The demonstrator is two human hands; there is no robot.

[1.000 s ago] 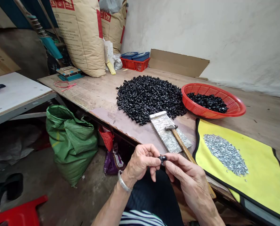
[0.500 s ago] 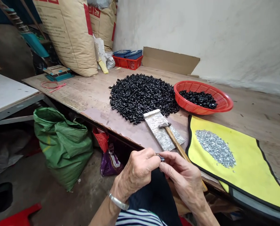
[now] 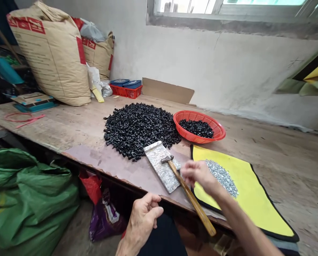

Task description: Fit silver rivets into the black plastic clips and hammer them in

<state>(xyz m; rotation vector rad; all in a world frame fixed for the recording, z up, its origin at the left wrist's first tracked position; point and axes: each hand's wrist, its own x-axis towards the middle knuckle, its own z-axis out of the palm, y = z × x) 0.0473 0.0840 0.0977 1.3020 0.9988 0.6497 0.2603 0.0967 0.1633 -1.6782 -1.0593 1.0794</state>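
Observation:
My left hand [image 3: 145, 217] is at the table's front edge, fingers loosely curled, thumb apart from them, nothing visible between. My right hand [image 3: 197, 174], blurred by motion, hovers between the stone slab [image 3: 159, 161] and the pile of small silvery metal pieces [image 3: 223, 177]. Its fingers are pinched together, with a small dark spot at their tips that I cannot make out. A hammer [image 3: 187, 190] lies with its head on the slab and its wooden handle over the front edge. Behind the slab is a large heap of small black parts [image 3: 140, 128].
A red basket [image 3: 220, 133] with black parts stands right of the heap. The silvery pieces lie on a yellow cloth [image 3: 255, 199]. Farther back are a large paper sack [image 3: 52, 60], a red crate [image 3: 133, 93] and cardboard [image 3: 166, 90]. A green sack [image 3: 41, 206] is below left.
My hands have come apart: the right moved up toward the slab and yellow cloth, the left stayed low with its pinch loosened. The dark piece between them is gone from there. The view has shifted.

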